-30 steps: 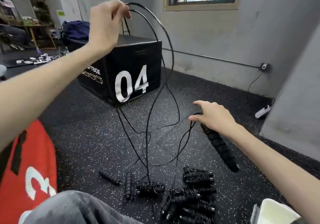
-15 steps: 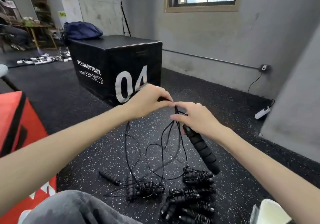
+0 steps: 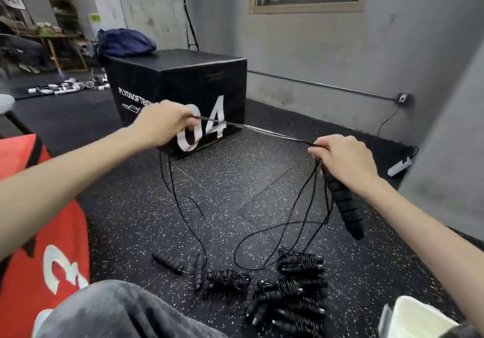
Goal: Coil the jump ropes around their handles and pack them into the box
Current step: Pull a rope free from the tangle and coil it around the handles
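Note:
My right hand [image 3: 345, 159] grips the top of a black ribbed jump rope handle [image 3: 345, 206] that hangs down below it, together with several gathered loops of thin black rope. My left hand [image 3: 162, 125] pinches the same rope [image 3: 262, 129] and holds it taut between the two hands. Slack loops [image 3: 262, 235] drop to the floor. Several coiled jump ropes [image 3: 290, 295] lie in a pile on the floor in front of me. Two loose handles [image 3: 167, 261] lie to their left.
A black plyo box marked 04 [image 3: 180, 86] stands ahead, with a blue bag [image 3: 123, 43] behind it. A red soft box [image 3: 34, 233] is at my left. A white container [image 3: 416, 316] shows at the bottom right. My knee [image 3: 117, 311] is at the bottom.
My left hand came down from head height to meet the right hand. It has now pulled away to the left, stretching a length of rope taut between the hands.

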